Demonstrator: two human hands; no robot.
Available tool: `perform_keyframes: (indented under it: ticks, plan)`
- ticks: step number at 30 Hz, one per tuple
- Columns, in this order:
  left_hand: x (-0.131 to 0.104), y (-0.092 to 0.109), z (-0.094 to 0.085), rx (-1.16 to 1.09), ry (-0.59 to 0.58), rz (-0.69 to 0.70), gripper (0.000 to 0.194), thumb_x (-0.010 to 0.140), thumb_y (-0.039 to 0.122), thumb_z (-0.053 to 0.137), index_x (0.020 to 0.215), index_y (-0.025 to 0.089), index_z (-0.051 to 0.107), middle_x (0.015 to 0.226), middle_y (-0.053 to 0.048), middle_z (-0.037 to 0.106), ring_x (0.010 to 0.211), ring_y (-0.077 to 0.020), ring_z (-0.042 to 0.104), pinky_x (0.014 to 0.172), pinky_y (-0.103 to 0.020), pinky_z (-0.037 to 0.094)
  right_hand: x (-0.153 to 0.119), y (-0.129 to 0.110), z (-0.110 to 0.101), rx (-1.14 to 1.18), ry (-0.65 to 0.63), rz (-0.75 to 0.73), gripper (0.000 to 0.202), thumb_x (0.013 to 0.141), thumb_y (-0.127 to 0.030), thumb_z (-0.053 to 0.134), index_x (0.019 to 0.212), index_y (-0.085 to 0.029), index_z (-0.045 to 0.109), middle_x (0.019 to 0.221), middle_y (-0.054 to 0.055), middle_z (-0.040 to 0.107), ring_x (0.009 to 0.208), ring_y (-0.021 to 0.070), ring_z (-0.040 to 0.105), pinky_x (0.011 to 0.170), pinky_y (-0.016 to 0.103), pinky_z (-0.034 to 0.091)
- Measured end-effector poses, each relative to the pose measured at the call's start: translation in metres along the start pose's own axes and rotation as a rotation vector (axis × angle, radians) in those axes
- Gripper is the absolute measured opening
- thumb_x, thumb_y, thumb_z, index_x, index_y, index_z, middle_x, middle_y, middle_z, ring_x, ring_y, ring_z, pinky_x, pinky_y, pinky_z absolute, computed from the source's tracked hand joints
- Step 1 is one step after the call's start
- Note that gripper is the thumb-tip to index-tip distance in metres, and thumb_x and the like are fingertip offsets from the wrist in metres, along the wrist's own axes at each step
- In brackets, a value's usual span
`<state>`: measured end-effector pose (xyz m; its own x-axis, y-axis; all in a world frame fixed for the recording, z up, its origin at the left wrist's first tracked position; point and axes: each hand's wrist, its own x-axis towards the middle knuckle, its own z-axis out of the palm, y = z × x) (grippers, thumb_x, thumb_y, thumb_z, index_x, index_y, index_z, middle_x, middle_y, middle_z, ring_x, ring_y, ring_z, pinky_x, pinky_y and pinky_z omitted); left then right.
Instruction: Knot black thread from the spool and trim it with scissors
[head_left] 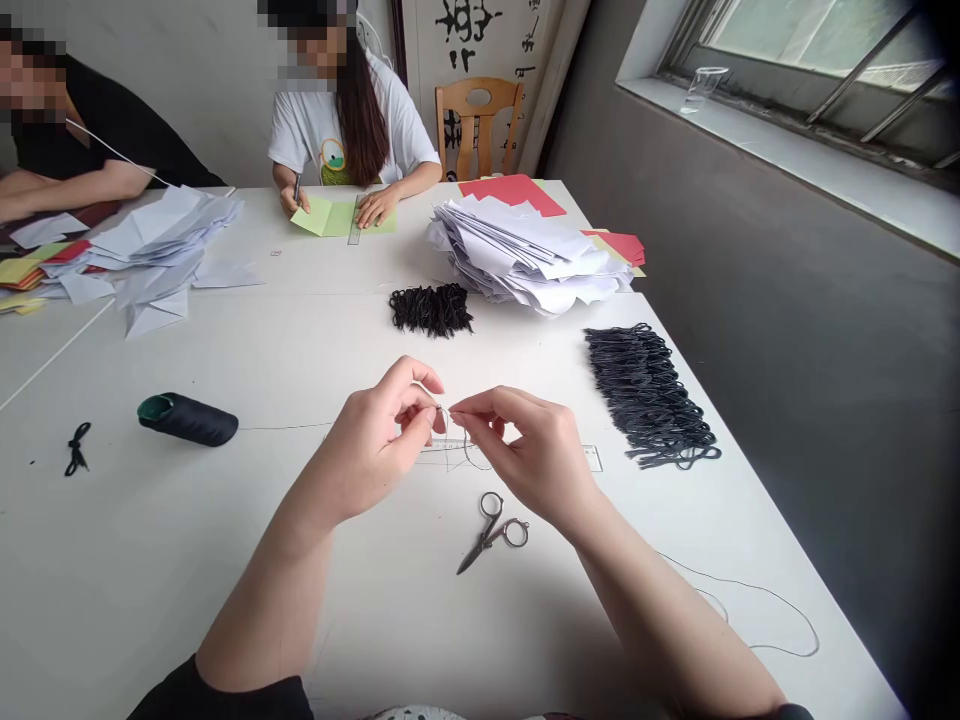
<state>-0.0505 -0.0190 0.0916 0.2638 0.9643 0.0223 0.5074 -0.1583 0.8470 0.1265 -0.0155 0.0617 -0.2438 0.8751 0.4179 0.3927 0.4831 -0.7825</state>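
Observation:
Between my two hands, above the white table, a thin dark thread (466, 445) is pinched and hangs down in a small loop. My left hand (382, 430) closes thumb and fingers on it, and my right hand (525, 430) pinches it from the other side, the fingertips nearly touching. A clear ruler (592, 458) lies beneath, partly hidden by the hands. Small metal scissors (491, 535) rest on the table nearer to me, blades spread. Off to the left lies a spool of black thread (191, 418), with a strand running from it toward my left hand.
Bundles of black looped cords lie at the right (649, 395) and in the middle (431, 309). A small black knotted cord (77, 448) sits far left. Paper piles (525, 250) stand at the back. Across the table, one person holds a pen over green paper (330, 215); another sits at left.

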Motion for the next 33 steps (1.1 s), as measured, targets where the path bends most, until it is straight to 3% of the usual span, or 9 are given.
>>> perform_keyframes:
  ticks: [10,20,25,33]
  plan:
    - [0.002,-0.007,0.006,0.255,0.021,0.03,0.012,0.088,0.019,0.045,0.099,0.025,0.046,0.07,0.004,0.064,0.059,-0.0138,0.06,0.05,-0.023,0.041,0.001,0.008,0.013,0.099,-0.057,0.237,0.012,0.085,-0.019,0.061,0.08,-0.019,0.071,0.07,0.001,0.072,0.059,0.011,0.061,0.055,0.022,0.048]
    - [0.002,-0.011,0.007,0.265,-0.026,0.02,0.017,0.091,0.023,0.045,0.104,0.025,0.056,0.075,0.001,0.071,0.071,-0.0178,0.068,0.055,-0.024,0.048,0.003,0.012,0.01,0.059,-0.063,0.162,0.014,0.081,-0.011,0.057,0.075,-0.019,0.067,0.066,-0.002,0.067,0.058,0.01,0.058,0.056,0.022,0.047]
    - [0.003,-0.01,0.006,0.223,0.022,-0.011,0.02,0.09,0.028,0.049,0.091,0.023,0.069,0.081,-0.002,0.074,0.068,-0.0174,0.069,0.055,-0.024,0.051,0.005,0.01,0.005,0.068,-0.067,0.183,0.011,0.081,-0.015,0.059,0.075,-0.018,0.067,0.064,-0.001,0.067,0.057,0.0102,0.058,0.055,0.022,0.047]
    - [0.003,-0.009,0.006,0.205,0.053,0.018,0.018,0.087,0.028,0.053,0.077,0.021,0.067,0.069,-0.001,0.069,0.061,-0.0158,0.066,0.056,-0.024,0.051,0.004,0.008,0.005,0.079,-0.081,0.184,0.012,0.081,-0.015,0.058,0.074,-0.018,0.067,0.063,-0.002,0.066,0.056,0.0095,0.058,0.055,0.022,0.047]
